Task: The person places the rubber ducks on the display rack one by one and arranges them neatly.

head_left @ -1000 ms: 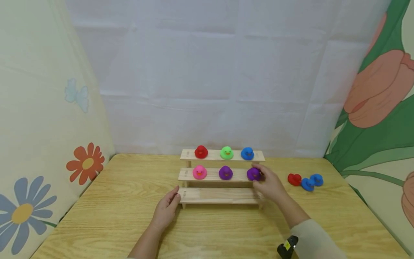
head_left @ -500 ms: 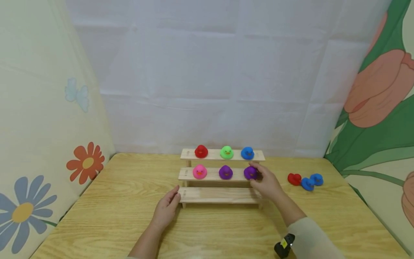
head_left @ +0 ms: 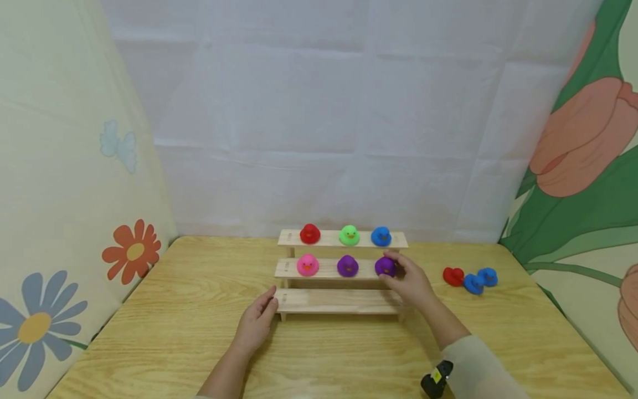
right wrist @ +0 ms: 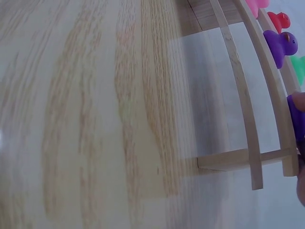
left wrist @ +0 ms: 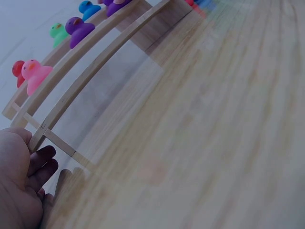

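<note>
A three-step wooden display stand stands on the table. My right hand pinches a purple rubber duck at the right of the middle step; in the right wrist view that purple duck is partly covered by the fingers. Left of it on that step sit another purple duck and a pink duck. The top step carries a red duck, a green duck and a blue duck. With my left hand I hold the left end of the lowest step, thumb and fingers about it.
On the wood-grain table, right of the stand, a red duck and two blue ducks lie close together. A white cloth hangs behind, with flower-printed panels on both sides.
My right hand has shifted the purple duck slightly left along the middle step, toward the other purple one. The left hand stays where it was.
</note>
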Action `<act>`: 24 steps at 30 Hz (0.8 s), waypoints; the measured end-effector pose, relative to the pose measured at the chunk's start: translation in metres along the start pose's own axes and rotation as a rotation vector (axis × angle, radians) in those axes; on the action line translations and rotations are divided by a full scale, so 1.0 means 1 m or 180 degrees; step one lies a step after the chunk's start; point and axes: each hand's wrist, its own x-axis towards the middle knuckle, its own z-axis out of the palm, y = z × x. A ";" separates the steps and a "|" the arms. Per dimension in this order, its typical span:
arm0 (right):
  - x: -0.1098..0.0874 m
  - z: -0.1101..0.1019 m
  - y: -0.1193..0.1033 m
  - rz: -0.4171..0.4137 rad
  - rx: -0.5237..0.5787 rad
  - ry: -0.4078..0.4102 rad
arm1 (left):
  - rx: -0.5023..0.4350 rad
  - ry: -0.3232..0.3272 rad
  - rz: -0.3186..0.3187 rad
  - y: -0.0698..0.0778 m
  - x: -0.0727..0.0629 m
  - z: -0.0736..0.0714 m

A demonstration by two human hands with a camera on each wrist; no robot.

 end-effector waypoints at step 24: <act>-0.010 -0.006 0.001 0.0206 0.0211 0.0039 | 0.0055 0.0011 0.0043 -0.002 0.001 0.001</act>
